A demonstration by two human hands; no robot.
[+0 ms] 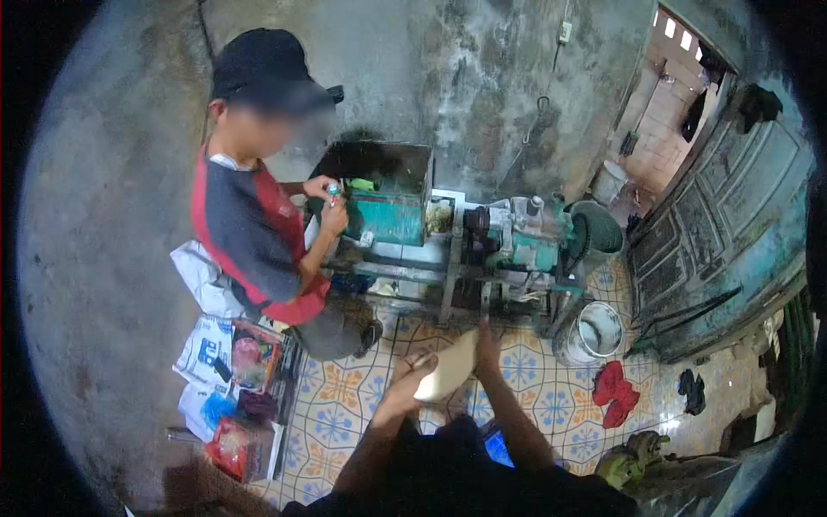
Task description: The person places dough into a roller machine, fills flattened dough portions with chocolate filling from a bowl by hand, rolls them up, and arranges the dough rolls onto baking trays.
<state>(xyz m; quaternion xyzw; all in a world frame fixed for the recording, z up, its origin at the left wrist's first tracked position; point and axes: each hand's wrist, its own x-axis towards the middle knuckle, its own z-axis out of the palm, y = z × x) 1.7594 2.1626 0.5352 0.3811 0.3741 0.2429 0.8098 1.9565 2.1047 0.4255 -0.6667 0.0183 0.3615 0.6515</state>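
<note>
A smooth, pale cream-coloured block (447, 369) is held between my two hands, in front of my body and above the tiled floor. My left hand (408, 382) grips its near left end, with the fingers bent over the edge. Along the far right side, my right hand (487, 349) is closed against the block. What kind of thing the block is, I cannot make out. Past it stands a green machine (536, 246) on a metal frame, with a green metal bin (388, 220) at its left.
A person in a cap (263, 224) stands at the left, holding a small object (333, 191) in both hands. A white bucket (594, 332) and a red cloth (614, 395) are at the right. Bags (207, 349) lie at the left; a wooden door (724, 215) stands at the right.
</note>
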